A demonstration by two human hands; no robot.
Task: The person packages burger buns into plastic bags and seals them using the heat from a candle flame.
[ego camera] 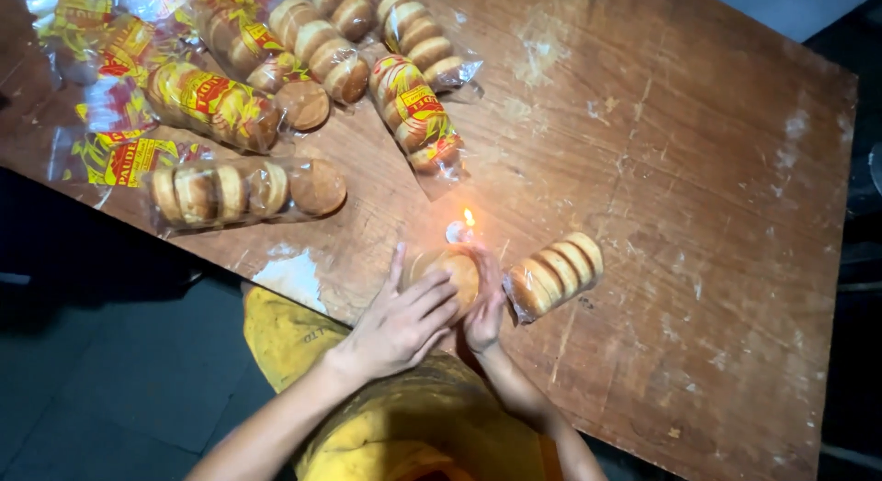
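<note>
Candle (467, 226) behind bun pack (450, 274), seemingly touching.

Warm overhead light, glare on plastic wrappers (119, 123), dim floor (near black), soft blur throughout

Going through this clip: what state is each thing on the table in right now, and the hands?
Candle: lit, standing on the wooden table.
Pack of buns at the flame: held in both hands, open end towards the flame.
Left hand: grip around that pack.
Right hand: grip on it too.
Pack beside them: lying untouched.
</note>
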